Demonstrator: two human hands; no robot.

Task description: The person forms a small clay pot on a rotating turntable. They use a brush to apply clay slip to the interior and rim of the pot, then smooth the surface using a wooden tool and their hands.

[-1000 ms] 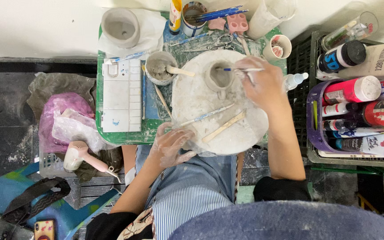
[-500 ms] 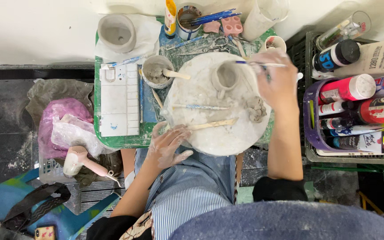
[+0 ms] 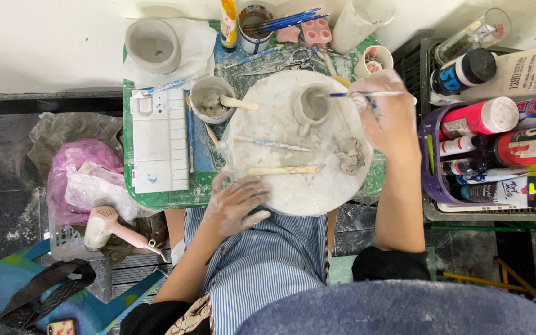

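Probably soft, wet clay cup (image 3: pixel 312 105), easily squashed; right hand (image 3: pixel 389 118) pinching thin brush (image 3: pixel 367 94), left hand (image 3: pixel 237 205) open, steadying round board (image 3: pixel 293 186).

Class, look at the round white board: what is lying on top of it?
On the round white board stand a small clay cup, two sticks and clay lumps. The left hand covers its near edge; the cup's inside is shadowed.

I sat in a cramped pottery and craft corner, where a clay-smeared round board (image 3: pixel 293 186) lay on a green table (image 3: pixel 156 200), beside a crate of paint bottles (image 3: pixel 497 149), a jar of brushes (image 3: pixel 254 22) and a slip bowl (image 3: pixel 209 98).
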